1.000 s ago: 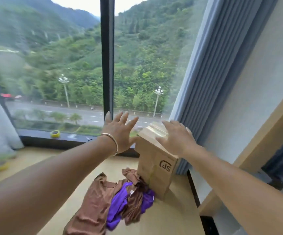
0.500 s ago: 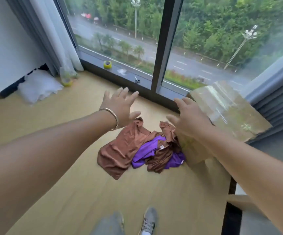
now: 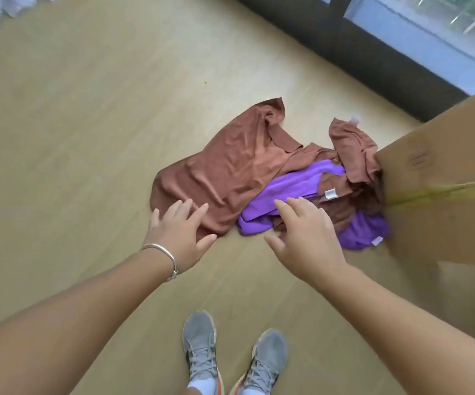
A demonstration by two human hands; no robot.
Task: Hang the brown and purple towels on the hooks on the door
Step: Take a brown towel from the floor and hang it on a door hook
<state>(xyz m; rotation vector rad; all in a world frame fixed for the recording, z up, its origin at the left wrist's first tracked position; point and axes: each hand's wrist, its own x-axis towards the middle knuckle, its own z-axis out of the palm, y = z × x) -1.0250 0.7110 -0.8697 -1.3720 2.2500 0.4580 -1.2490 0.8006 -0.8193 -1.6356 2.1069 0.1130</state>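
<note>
Bare arms, silver bangle (image 3: 160, 253) on L wrist, grey sneakers (image 3: 232, 356) w/ orange soles.

Nothing here can be read. The brown corrugated cardboard box (image 3: 441, 178) at the right shows a faint dark printed mark on its side, a few stacked lines, too blurred to make out as letters or a logo. A small white sewn-in tag (image 3: 332, 193) lies on the crumpled brown towel (image 3: 230, 172), and whatever is printed on it is too small to tell. A second pale tag (image 3: 377, 241) sits at the lower corner of the crumpled purple towel (image 3: 293, 189), also unreadable. The grey lace-up running shoes (image 3: 200, 349) with orange soles carry no marking that can be made out from this angle.
</note>
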